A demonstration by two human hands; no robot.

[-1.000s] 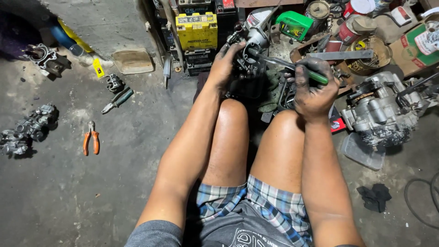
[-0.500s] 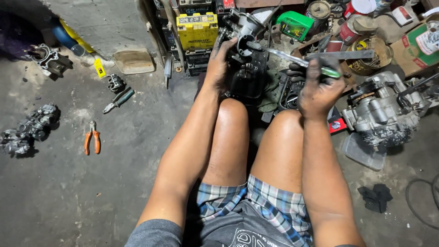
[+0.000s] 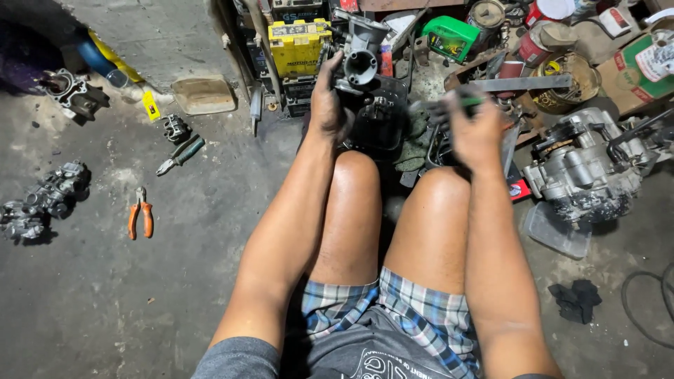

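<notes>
I sit on a concrete floor with my knees drawn up. My left hand (image 3: 330, 105) grips a grey metal carburettor (image 3: 359, 57) and holds it up beyond my left knee, its round throat facing me. My right hand (image 3: 476, 132), blurred by motion, is closed on a green-handled tool (image 3: 449, 105) whose shaft points left toward the carburettor. The tool's tip is too blurred to tell apart from the clutter behind it.
A grey engine block (image 3: 586, 165) lies right of my right hand. A yellow battery (image 3: 298, 43), a green container (image 3: 451, 36), tins and boxes crowd the back. Orange-handled pliers (image 3: 140, 219), another pair of pliers (image 3: 180, 154) and carburettor parts (image 3: 43, 200) lie on the floor at left.
My left hand has lifted the carburettor higher and turned its throat toward me. My right hand has shifted with the green-handled tool and is now blurred.
</notes>
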